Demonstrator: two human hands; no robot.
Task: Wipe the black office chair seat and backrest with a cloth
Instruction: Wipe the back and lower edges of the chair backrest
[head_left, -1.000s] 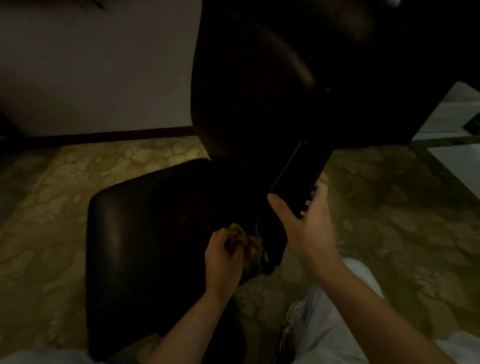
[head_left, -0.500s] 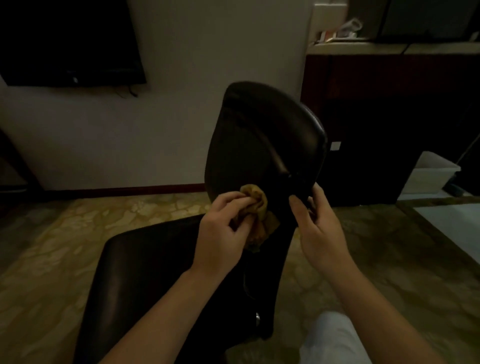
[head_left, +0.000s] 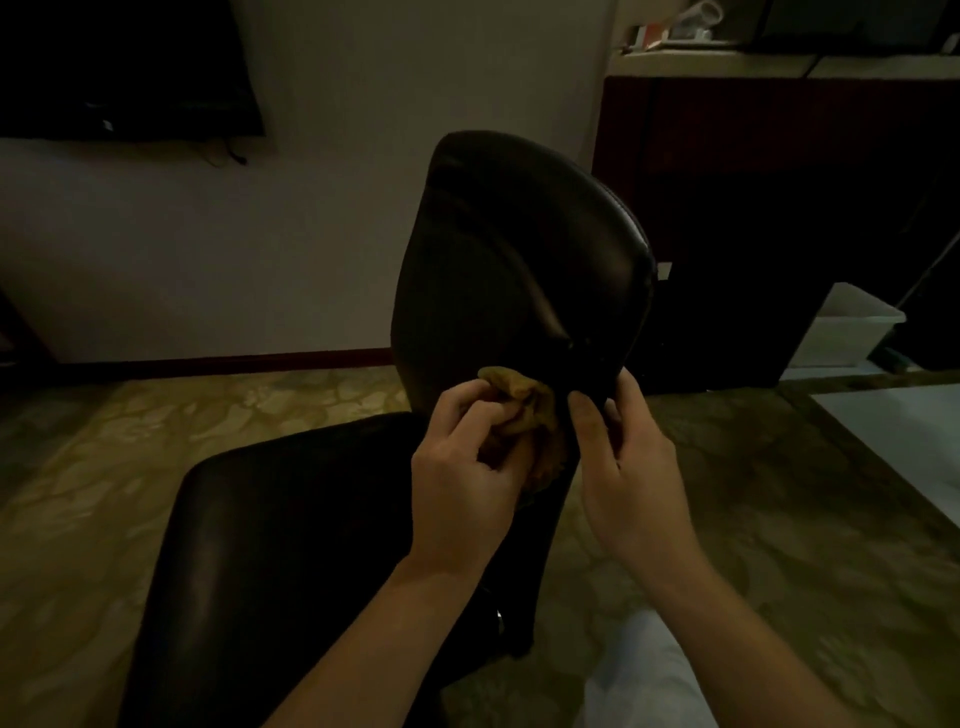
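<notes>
A black leather office chair stands in front of me, its backrest (head_left: 514, 260) upright in the centre and its seat (head_left: 291, 519) spreading to the lower left. My left hand (head_left: 462, 467) grips a crumpled yellow-brown cloth (head_left: 519, 405) and presses it against the lower part of the backrest. Just to the right, my right hand (head_left: 628, 462) holds the backrest's right edge, thumb in front and fingers wrapped behind it. The chair's base is hidden in the dark under the seat.
A dark cabinet (head_left: 779, 218) with a light countertop stands behind the chair at right, with a white plastic bin (head_left: 852, 332) beside it. A dark screen (head_left: 119, 67) hangs on the wall at upper left. Patterned floor (head_left: 779, 519) surrounds the chair.
My view has lifted from the seat up to the backrest. My left hand carried the cloth from the seat's back corner up onto the lower backrest; my right hand moved up the backrest's edge.
</notes>
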